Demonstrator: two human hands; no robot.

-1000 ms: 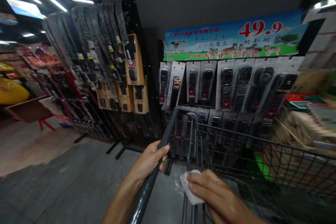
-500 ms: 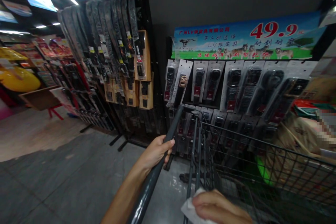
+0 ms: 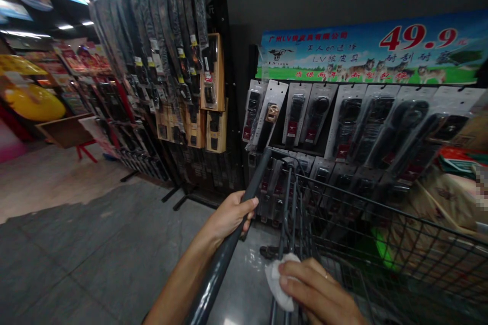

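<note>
My left hand point(image 3: 232, 216) is wrapped round the dark grey push handle point(image 3: 213, 277) of a wire shopping cart point(image 3: 366, 198). A crumpled white cloth or tissue point(image 3: 280, 289) is gripped in my right hand point(image 3: 316, 284), which presses it against the cart's grey metal bars point(image 3: 288, 213). The fingertips behind the cloth are hidden. Through the basket mesh at the right, brown packaging point(image 3: 430, 213) and something bright green point(image 3: 383, 249) show.
Packaged belts point(image 3: 348, 122) hang on the wall under a blue price banner point(image 3: 366, 51). More belts point(image 3: 160, 45) drape from a dark rack on the left. A brown board on red legs point(image 3: 68, 129) and a yellow rounded object point(image 3: 34, 101) stand farther left. Grey floor point(image 3: 76, 249) lies below.
My right hand has moved slightly up along the bars, showing more of the cloth. My left hand keeps its hold on the handle. The view has shifted a little left.
</note>
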